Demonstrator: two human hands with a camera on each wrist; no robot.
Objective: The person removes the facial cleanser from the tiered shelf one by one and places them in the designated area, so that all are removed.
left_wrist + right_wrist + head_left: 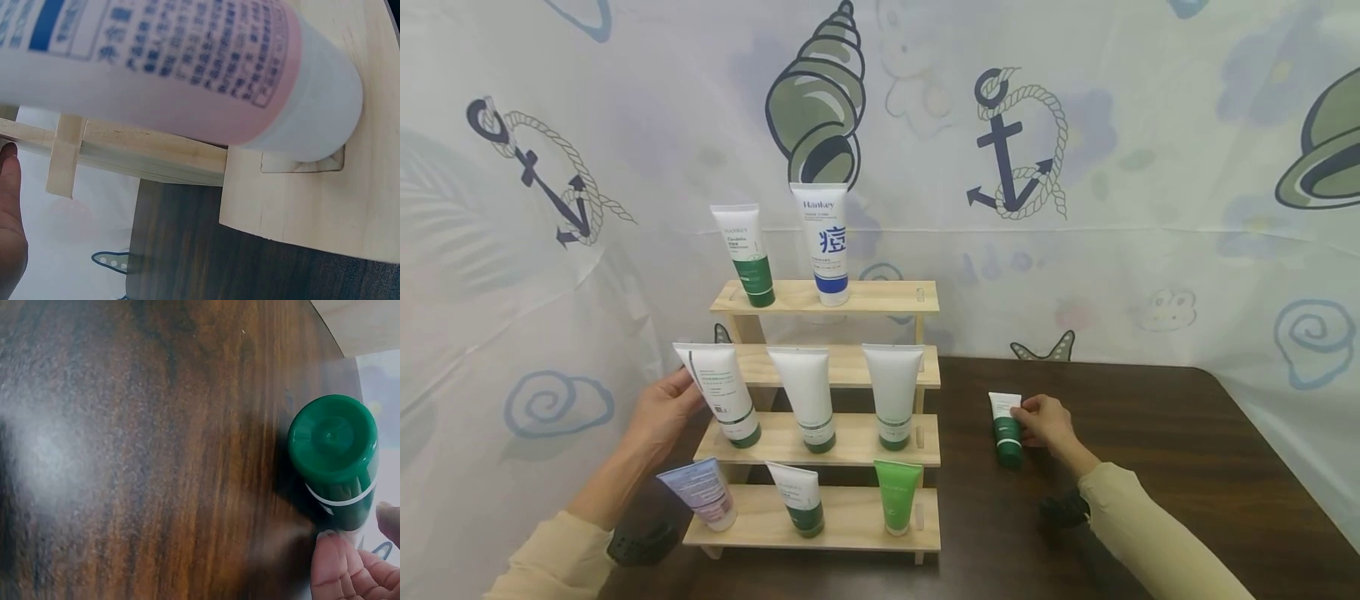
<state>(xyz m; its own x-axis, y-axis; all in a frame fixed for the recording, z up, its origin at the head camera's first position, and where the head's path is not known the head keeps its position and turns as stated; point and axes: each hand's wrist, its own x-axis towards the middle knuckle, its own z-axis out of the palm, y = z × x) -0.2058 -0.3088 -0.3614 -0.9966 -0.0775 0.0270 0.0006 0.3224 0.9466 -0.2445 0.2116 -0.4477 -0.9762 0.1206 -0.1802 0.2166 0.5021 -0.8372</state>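
At the right, my right hand [1048, 425] pinches a small white and green squeeze tube [1007, 446] by its white upper part, cap down over the dark table. The right wrist view shows its green cap [331, 440] close up, fingertips below it. My left hand [658, 412] is at the left end of a tiered wooden rack [857, 427], beside a leaning white tube [715, 387] that hides its fingers. In the left wrist view a digit [10, 194] reaches the edge of a plank, and a pink and white tube [206, 81] fills the top.
A white-green tube [745, 250] and a white-blue tube [827, 242] stand on the top shelf. Two more white tubes [808, 392] stand mid-rack. Lower down are a lilac tube [703, 492], a white-green one [801, 500] and a bright green one [897, 496]. Patterned cloth [925, 167] hangs behind.
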